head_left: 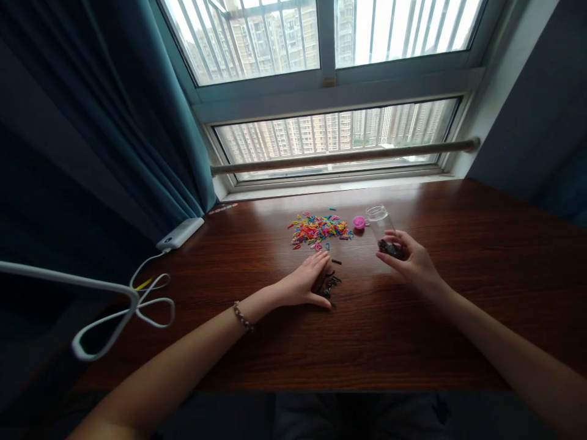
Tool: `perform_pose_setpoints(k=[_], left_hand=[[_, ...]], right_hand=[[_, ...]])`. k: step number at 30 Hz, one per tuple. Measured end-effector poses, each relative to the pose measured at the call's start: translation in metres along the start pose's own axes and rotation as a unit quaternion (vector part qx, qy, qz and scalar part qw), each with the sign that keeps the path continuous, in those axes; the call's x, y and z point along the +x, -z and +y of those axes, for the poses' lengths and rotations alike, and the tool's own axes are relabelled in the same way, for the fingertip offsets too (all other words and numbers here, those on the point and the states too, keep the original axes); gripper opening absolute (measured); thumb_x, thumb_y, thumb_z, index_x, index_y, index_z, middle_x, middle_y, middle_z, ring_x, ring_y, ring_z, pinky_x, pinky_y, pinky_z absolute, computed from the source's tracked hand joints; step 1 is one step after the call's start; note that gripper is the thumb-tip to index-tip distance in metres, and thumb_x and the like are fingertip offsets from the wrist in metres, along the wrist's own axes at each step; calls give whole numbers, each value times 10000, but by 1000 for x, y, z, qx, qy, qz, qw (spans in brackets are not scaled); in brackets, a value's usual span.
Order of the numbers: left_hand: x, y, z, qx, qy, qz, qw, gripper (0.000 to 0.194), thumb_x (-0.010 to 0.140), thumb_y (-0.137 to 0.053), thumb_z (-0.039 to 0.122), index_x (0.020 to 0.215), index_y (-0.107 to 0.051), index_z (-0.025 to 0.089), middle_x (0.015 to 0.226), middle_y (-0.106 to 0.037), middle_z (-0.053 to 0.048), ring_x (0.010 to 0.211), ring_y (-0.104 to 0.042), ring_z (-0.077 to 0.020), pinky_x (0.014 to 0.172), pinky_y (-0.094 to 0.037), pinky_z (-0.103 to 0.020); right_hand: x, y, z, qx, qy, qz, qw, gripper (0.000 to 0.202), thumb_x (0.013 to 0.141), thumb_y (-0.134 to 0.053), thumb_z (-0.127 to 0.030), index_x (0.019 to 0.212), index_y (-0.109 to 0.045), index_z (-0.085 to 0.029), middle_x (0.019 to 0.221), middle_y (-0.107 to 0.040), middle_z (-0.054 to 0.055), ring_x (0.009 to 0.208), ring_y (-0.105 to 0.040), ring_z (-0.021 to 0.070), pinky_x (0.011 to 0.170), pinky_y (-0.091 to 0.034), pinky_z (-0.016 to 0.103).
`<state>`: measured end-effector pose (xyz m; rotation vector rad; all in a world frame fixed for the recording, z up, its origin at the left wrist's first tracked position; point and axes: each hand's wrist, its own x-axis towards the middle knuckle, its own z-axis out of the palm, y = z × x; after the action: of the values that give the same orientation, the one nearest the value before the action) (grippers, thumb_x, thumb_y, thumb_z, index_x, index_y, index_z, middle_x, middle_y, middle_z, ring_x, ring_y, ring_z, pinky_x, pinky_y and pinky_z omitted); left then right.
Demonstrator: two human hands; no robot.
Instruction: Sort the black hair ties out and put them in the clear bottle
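My right hand [415,260] is closed around the lower part of a clear jar [380,223], which tilts with its open mouth away from me. Dark small pieces [391,248] lie in the jar's bottom. My left hand [306,280] rests on the table, thumb and fingers spread beside a small group of dark clips [331,284]. Part of that group is hidden by the hand. Beyond it lies a pile of brightly coloured clips [318,230]. A pink lid [359,222] sits between the pile and the jar.
The brown wooden table [389,342] reaches to the window. At the left are a white power bank [180,234], looped white cable [156,300] and a yellow object [143,284]. A blue curtain [151,122] hangs there. A rail [339,158] crosses the window.
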<state>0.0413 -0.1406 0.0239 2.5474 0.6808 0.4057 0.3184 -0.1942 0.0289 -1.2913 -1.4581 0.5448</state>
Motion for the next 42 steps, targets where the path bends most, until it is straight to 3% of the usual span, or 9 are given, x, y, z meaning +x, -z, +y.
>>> perform_pose_setpoints(k=[6,12,15,18,21,23,27,35,42], left_hand=[[20,-4,4,-35,-67,-7,997,650,713,-629,389,1286,-388,201,1305,-439,-137,1225,-391,-227,1014,-334,-385],[10,-3,9,-74,-63,31,995,271,804,-532,330,1026,-610,195,995,-624,-92,936,-579,-174,841,-464,-307],[1,0,11,-85,-57,30,994,260,807,-529,332,1006,-617,191,915,-636,-83,871,-588,-166,801,-475,-295],[-7,5,10,-47,-38,62,996,359,736,-614,363,1060,-590,211,995,-603,-89,942,-555,-192,837,-458,-325],[-17,11,10,46,40,105,993,624,588,-710,458,1138,-533,223,1060,-531,-95,976,-514,-237,854,-441,-376],[-23,13,12,73,106,90,988,736,527,-719,520,1157,-503,206,992,-515,-76,858,-536,-220,758,-471,-349],[-23,11,20,61,142,36,987,572,568,-696,513,1023,-560,195,862,-499,-30,679,-520,-159,598,-449,-264],[7,8,18,8,40,-37,998,255,729,-622,299,963,-631,199,807,-543,-19,596,-509,-92,556,-401,-193],[18,13,28,59,40,-66,995,105,663,-579,111,727,-657,141,705,-556,-15,584,-487,-88,523,-366,-172]], right_hand=[[0,2,0,-9,4,1,1000,541,648,-690,-426,1091,-498,-184,974,-612,80,830,-609,218,771,-491,364],[2,6,-1,-24,10,-10,1000,530,661,-680,-416,1099,-494,-184,972,-615,80,837,-609,220,778,-490,366],[4,11,-3,-61,33,-73,995,497,652,-690,-370,1082,-518,-189,961,-622,71,844,-607,227,788,-485,368],[6,17,-3,-83,52,-132,986,492,637,-699,-322,1080,-531,-190,987,-624,67,876,-604,237,811,-478,371],[7,21,-2,-84,52,-163,982,507,631,-696,-303,1096,-532,-185,1004,-626,71,900,-603,248,825,-475,379],[7,22,-2,-87,48,-170,980,514,634,-692,-297,1108,-528,-183,1008,-627,73,900,-603,249,825,-475,381],[5,22,-6,-91,52,-177,979,509,639,-685,-289,1109,-525,-175,1016,-626,74,904,-602,247,822,-477,366],[4,20,-3,-104,58,-188,975,474,666,-651,-269,1108,-519,-156,1015,-623,80,900,-601,238,819,-475,351],[2,18,-8,-119,67,-205,969,475,668,-644,-247,1120,-520,-171,1016,-619,67,901,-596,238,809,-475,333]])
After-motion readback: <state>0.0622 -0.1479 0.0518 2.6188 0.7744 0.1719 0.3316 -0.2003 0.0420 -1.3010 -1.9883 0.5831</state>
